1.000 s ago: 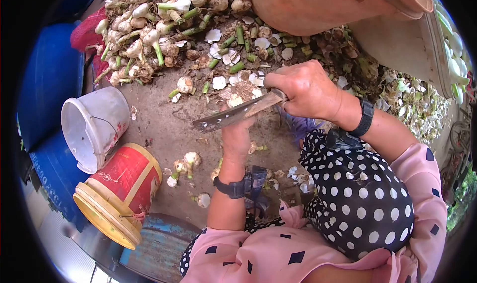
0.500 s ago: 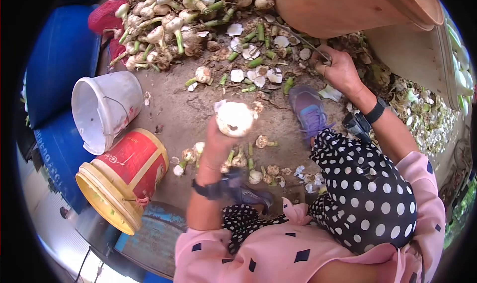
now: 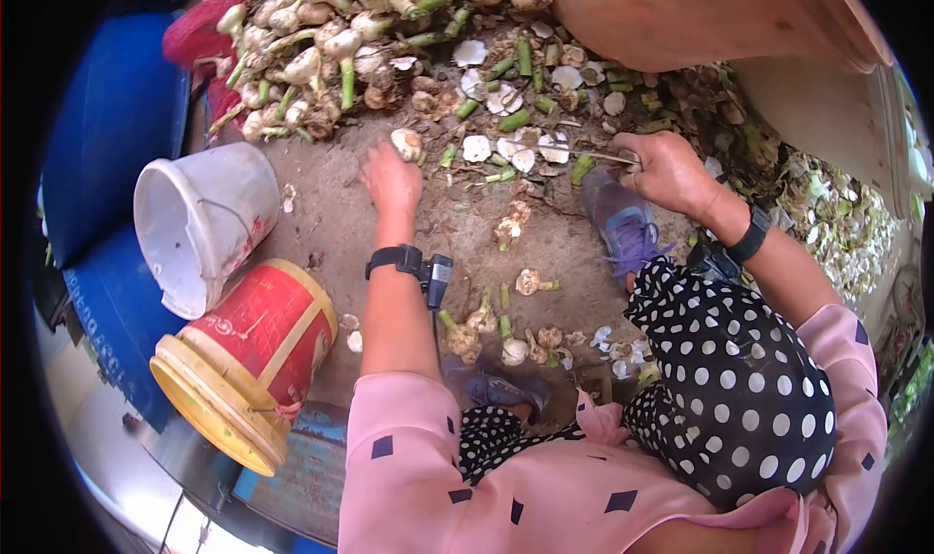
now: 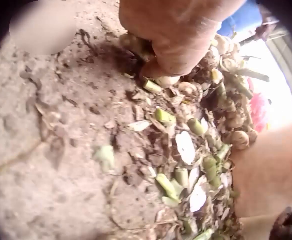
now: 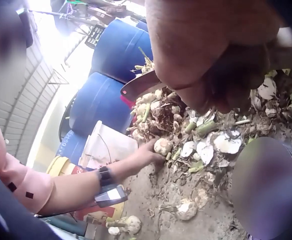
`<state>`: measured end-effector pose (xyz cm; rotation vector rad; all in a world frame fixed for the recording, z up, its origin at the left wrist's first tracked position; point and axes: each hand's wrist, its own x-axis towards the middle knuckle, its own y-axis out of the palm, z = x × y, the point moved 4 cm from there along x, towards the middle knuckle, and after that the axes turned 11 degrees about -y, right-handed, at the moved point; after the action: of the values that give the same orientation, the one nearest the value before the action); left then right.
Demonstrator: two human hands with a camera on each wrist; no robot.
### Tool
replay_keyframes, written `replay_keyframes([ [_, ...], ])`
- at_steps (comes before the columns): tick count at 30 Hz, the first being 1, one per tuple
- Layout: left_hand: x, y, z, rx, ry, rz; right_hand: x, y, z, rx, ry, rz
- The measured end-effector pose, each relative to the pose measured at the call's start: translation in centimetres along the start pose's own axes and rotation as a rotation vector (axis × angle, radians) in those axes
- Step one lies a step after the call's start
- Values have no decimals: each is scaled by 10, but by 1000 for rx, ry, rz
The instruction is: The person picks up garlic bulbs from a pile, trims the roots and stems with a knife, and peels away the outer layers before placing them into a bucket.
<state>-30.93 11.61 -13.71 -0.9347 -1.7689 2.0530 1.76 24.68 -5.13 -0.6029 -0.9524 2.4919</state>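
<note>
In the head view my left hand (image 3: 392, 179) reaches down to the ground, its fingers and thumb about a dirty garlic bulb (image 3: 407, 145). From the right wrist, the same garlic bulb (image 5: 163, 146) shows between that hand's thumb and fingers. Curled fingers (image 4: 178, 47) come down at the bulb in the left wrist view, hiding most of it. My right hand (image 3: 671, 173) grips a knife (image 3: 569, 152) by its handle, blade pointing left above scattered peel. Part of the knife blade (image 5: 140, 85) sticks out past the hand in the right wrist view.
A heap of garlic (image 3: 311, 63) with cut stems lies at the far left. Beside it stand a white bucket (image 3: 233, 189) and a red-and-yellow bucket (image 3: 258, 330), both tipped. A large tub (image 3: 681, 19) is at upper right; a purple shoe (image 3: 621, 218) is below the knife.
The left hand has gone from holding a white garlic bulb near the middle to the dirty bulb farther forward. The right hand has moved right, and its knife is away from the left hand.
</note>
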Motion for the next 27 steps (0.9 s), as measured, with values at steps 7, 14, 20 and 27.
replay_keyframes([
  [7, -110, -11, -53, -1141, -251, 636, 13, -14, 53, -103, -307, -95],
  [14, -165, -67, -83, -1447, 46, 457, 6, -21, 82, -173, -454, -146],
  [20, -184, -66, -81, -1834, -180, 662, 4, -25, 79, -176, -476, -176],
  [27, -161, -74, -91, -1200, 406, 444, 7, -30, 17, 818, 140, -82],
])
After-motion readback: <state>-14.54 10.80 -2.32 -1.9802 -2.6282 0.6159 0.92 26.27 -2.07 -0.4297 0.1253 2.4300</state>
